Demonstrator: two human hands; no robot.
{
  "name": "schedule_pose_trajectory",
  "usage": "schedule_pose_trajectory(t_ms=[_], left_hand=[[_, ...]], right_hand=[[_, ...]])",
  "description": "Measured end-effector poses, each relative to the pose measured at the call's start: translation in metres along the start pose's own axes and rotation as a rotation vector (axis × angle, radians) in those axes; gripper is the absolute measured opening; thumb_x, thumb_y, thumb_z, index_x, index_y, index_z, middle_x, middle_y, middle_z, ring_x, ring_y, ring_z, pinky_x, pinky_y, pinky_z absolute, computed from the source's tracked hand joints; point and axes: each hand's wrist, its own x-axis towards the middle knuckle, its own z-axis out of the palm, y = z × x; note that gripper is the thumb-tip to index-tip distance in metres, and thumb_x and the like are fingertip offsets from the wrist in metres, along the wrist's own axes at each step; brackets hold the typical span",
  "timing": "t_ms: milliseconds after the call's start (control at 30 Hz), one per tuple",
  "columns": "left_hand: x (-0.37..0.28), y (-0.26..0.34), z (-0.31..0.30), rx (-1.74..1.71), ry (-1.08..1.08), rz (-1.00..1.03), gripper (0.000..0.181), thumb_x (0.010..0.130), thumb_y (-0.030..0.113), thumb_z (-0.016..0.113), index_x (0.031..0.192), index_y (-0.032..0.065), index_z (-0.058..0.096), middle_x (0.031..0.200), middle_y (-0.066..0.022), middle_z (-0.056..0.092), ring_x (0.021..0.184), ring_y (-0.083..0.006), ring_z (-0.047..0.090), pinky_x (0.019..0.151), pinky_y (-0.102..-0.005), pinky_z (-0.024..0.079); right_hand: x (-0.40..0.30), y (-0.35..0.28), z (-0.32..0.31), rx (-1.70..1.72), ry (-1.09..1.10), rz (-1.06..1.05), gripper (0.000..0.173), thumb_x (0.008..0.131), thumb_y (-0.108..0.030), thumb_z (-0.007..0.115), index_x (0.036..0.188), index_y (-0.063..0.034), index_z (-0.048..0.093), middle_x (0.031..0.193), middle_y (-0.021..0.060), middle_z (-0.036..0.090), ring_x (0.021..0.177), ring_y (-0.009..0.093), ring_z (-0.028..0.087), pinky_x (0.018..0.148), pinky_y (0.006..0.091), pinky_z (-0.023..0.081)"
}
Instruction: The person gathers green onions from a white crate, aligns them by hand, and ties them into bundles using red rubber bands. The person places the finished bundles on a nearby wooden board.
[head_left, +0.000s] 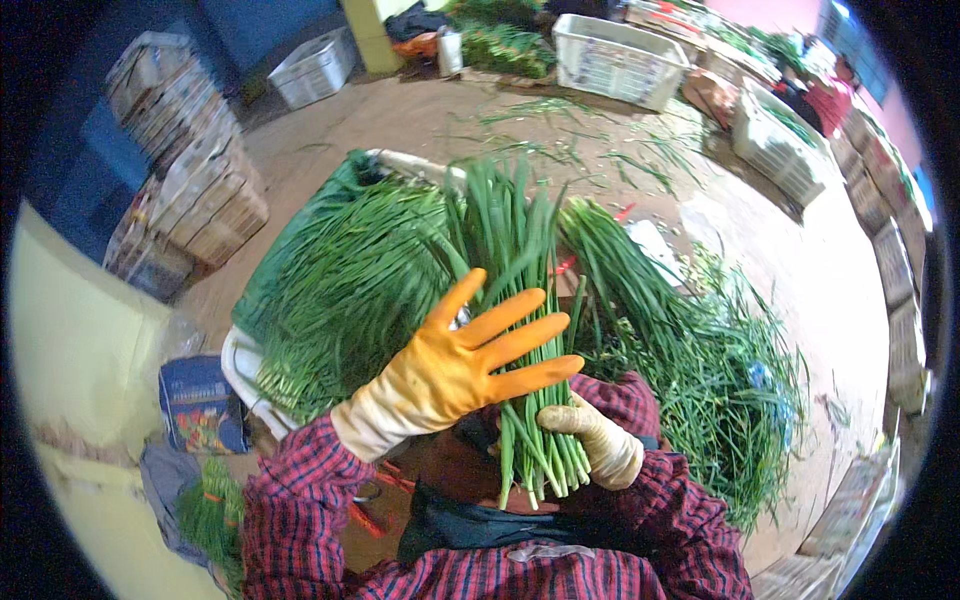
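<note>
My left hand (465, 356), in an orange rubber glove with a pale cuff, is spread flat across a bunch of long green stems (517, 232) that look like garlic chives. Its fingers are apart and lie over the stems, not around them. Lower down, my right hand (592, 435) in a pale glove grips the same bunch near its cut ends, thumb in front. The bunch stands roughly upright before me, leaves pointing away. To its left, a heap of similar greens (352, 277) fills a white crate (244, 360) with green cloth along its side.
Right of the bunch lie another sheaf (622, 255) and a large pile of loose leaves (720, 382). Stacked crates (202, 187) stand at left, near a dark blue bag (202, 405). White crates (622, 64) line the back. A person (825, 101) is at far right.
</note>
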Motion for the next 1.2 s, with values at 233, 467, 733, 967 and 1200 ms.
schedule_pose_trajectory(t_ms=[233, 467, 733, 967, 1200], left_hand=[[-0.018, 0.047, -0.010, -0.787, 0.188, -0.597, 0.062, 0.079, 0.015, 0.078, 0.136, 0.0088, 0.054, 0.140, -0.0134, 0.053, 0.129, -0.0283, 0.050, 0.108, -0.0429, 0.039], [0.028, 0.085, 0.060, -2.188, 0.173, -0.763, 0.073, 0.091, 0.049, 0.064, 0.144, 0.0049, 0.041, 0.141, -0.0092, 0.051, 0.126, -0.0234, 0.051, 0.106, -0.0405, 0.042], [0.111, 0.087, 0.090, -2.544, 0.493, -0.781, 0.038, 0.097, 0.027, 0.060, 0.131, 0.0100, 0.055, 0.104, -0.0028, 0.066, 0.098, -0.0215, 0.064, 0.097, -0.0484, 0.051], [0.119, 0.112, 0.111, -2.438, 0.750, -0.990, 0.021, 0.098, 0.028, 0.059, 0.115, 0.0168, 0.065, 0.092, 0.0015, 0.069, 0.089, -0.0177, 0.067, 0.086, -0.0453, 0.054], [0.113, 0.100, 0.101, -2.267, 0.937, -1.084, 0.023, 0.094, 0.037, 0.065, 0.097, 0.0144, 0.061, 0.063, 0.0087, 0.040, 0.058, -0.0084, 0.043, 0.069, -0.0342, 0.047]], right_hand=[[-0.078, -0.032, -0.014, -0.176, 0.213, -0.262, 0.055, 0.082, -0.030, 0.073, 0.125, -0.0027, 0.052, 0.099, 0.0135, 0.068, 0.082, 0.024, 0.070, 0.074, 0.0380, 0.060], [-0.113, -0.062, -0.028, -0.813, 0.273, -0.152, 0.055, 0.080, -0.027, 0.080, 0.125, -0.0031, 0.058, 0.103, 0.0062, 0.070, 0.091, 0.012, 0.064, 0.083, 0.0300, 0.052], [-0.169, -0.049, -0.077, -1.109, 0.330, -0.087, 0.074, 0.077, -0.026, 0.081, 0.139, -0.0067, 0.046, 0.110, 0.0094, 0.069, 0.102, 0.016, 0.063, 0.093, 0.0327, 0.050], [-0.170, -0.026, -0.103, -0.633, 0.587, -0.526, 0.039, 0.092, -0.014, 0.068, 0.129, -0.0065, 0.057, 0.110, 0.0037, 0.067, 0.102, 0.010, 0.058, 0.091, 0.0289, 0.049], [-0.175, 0.004, -0.148, 0.350, 0.567, -1.125, 0.029, 0.097, -0.036, 0.060, 0.103, -0.0079, 0.062, 0.059, -0.0080, 0.035, 0.051, 0.008, 0.038, 0.064, 0.0319, 0.048]])
